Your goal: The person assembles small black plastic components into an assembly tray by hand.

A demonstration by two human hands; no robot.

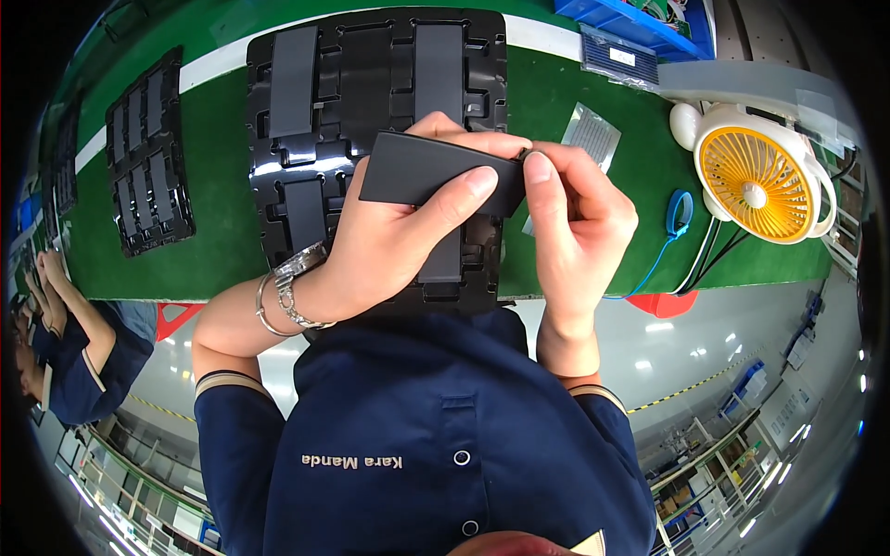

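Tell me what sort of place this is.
Most likely a factory assembly floor: a molded black tray of dark parts on a long green bench, a blue bin of what look like circuit boards, and another worker alongside.

In bright light the hands (pixel 394 218) (pixel 579 218) look sharp, glare streaks the black tray (pixel 367 79), and lines curve near the rim.
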